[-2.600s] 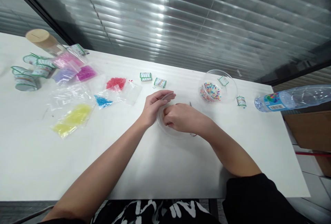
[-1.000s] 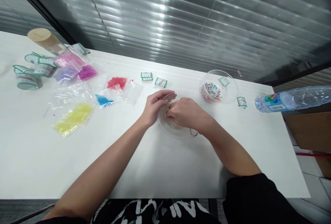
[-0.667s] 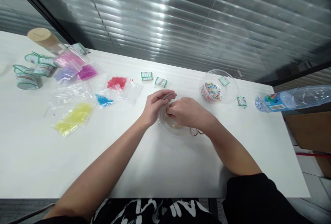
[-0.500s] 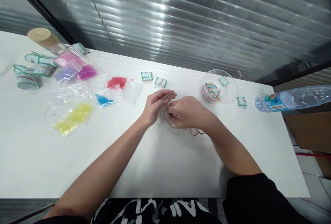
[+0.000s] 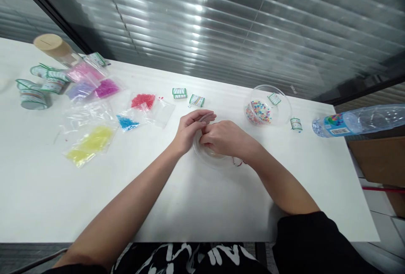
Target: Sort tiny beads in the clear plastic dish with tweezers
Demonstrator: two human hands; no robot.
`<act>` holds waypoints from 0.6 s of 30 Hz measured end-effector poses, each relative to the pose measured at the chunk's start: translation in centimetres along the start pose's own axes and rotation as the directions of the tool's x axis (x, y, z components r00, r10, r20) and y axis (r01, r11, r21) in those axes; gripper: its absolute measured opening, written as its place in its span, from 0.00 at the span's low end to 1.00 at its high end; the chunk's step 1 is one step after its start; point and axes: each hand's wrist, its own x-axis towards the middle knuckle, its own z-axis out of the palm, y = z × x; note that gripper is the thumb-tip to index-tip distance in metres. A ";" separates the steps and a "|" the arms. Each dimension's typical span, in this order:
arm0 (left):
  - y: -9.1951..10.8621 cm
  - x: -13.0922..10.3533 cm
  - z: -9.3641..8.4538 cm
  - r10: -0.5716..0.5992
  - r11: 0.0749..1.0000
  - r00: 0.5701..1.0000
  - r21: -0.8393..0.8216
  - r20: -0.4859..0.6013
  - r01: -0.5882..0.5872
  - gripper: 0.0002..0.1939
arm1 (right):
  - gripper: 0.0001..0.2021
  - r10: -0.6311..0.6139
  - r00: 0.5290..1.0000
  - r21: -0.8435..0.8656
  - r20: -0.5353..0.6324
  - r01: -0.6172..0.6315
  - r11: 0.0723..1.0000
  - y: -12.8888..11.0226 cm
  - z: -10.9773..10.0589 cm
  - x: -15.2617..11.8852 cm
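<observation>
l hand: grip clamped on rim of clear bowl, far l side, thumb one side of wall, fingers other. r hand: fingers curled tog., tips down inside same bowl, close to l thumb; can't tell if r grip is pinching anything, hidden. bowl sits on counter directly under r grip, l grip at its edge; contents mostly blocked by r hand. thin reddish looped item at bowl's near r side, partly under r wrist. 2nd clear bowl w/ multicolor beads back r, apart from both hands. 2 small patterned pkts just beyond l hand. bags w/ red beads, blue beads, yellow stuff off l. bottle lying far r.
</observation>
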 end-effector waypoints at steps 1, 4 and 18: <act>0.0 0.0 0.0 0.002 1.000 1.000 0.000 -0.002 -0.002 0.16 | 0.14 0.003 1.000 0.003 0.008 -0.003 1.000 0.0 0.0 0.0; 0.0 0.0 0.0 0.000 1.000 1.000 0.011 -0.009 0.000 0.16 | 0.14 0.011 1.000 0.014 0.030 -0.011 1.000 -0.1 0.1 0.1; 0.4 -0.1 0.1 0.001 0.999 1.000 0.044 -0.006 -0.001 0.14 | 0.09 0.111 0.992 0.008 0.062 -0.112 0.994 0.3 -1.7 -0.7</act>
